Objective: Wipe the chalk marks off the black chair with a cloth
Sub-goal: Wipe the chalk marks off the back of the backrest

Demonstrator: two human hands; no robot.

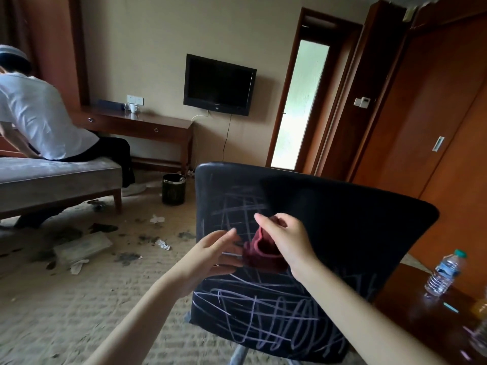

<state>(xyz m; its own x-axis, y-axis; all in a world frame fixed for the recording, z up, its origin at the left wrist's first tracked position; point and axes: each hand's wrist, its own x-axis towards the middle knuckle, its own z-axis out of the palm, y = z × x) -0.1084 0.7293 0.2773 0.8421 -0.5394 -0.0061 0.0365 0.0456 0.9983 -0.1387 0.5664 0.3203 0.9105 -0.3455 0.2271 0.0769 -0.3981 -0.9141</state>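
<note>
Littered carpet (79, 299) and a wall television (218, 84) lie behind the black chair (342, 219), whose backrest carries white chalk marks (263, 317), thickest low down. Before that backrest the right hand (284, 241) pinches a bunched dark red cloth (261, 250); the left hand (210, 256), fingers straight, touches the cloth's left edge.

No legible text; television (218, 84) logo and water bottle (445, 272) label too blurred.

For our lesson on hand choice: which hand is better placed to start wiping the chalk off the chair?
Right: the right hand grips the cloth at the chair, beside chalk marks; the left hand is open, holding nothing.
</note>
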